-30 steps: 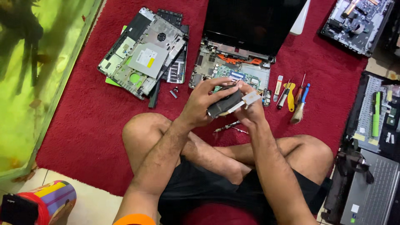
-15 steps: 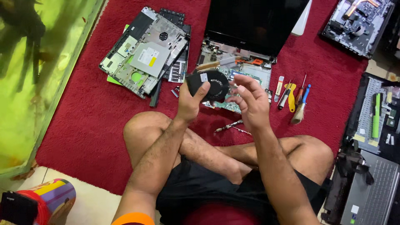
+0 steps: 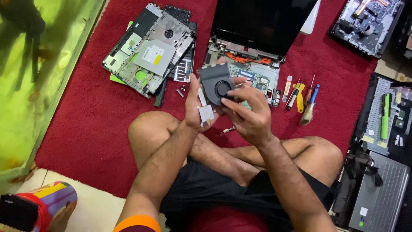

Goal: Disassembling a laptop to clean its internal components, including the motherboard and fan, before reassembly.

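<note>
While it sits raised above the crossed legs, the cooling fan (image 3: 216, 88) reads as a light, stiff item: dark plastic housing, round rotor, a thin metal heat pipe ending in a pale square plate (image 3: 206, 114). Likely fragile at the blades and pipe; best held by the housing edges.

Left: stripped laptop chassis (image 3: 148, 53), grey metal and green board, on red carpet (image 3: 81, 124).
Left hand (image 3: 197, 107): fingers closed about the fan's left edge.
Right hand (image 3: 249, 116): fingertips pinching the fan's right side, thumb contact probably at the rotor.
Right: screwdrivers and a brush (image 3: 300, 96); an opened laptop (image 3: 251, 43) behind.
</note>
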